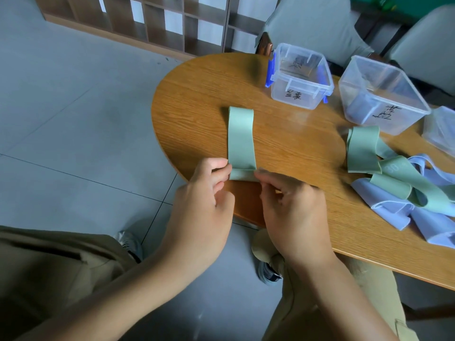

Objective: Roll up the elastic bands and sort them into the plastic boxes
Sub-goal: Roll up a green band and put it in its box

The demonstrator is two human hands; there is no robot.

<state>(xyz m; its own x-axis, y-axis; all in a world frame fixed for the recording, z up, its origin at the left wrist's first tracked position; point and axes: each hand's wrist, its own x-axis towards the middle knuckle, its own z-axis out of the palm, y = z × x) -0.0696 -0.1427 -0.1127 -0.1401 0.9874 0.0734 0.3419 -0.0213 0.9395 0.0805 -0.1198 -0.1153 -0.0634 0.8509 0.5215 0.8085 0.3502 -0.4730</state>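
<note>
A green band (240, 141) is laid flat and lengthwise on the wooden surface (283, 148), near its rounded end. The near end of the band is folded over into a first turn at the edge of the surface. That fold is pinched on its left side by the left hand (206, 193), between thumb and curled fingers, and on its right side by the right hand (290, 205), so each grip is closed on the band.

Beyond the band, two clear plastic boxes are set apart from it: a small box with blue clips (299, 76) and, just to its right, a larger box (382, 94). Handwritten marks are seen on both, and no rolled bands can be made out inside. A third clear box (440, 129) is cut off by the right edge.

A loose heap of green and blue bands (403, 183) is spread on the surface to the right, near the larger box.
</note>
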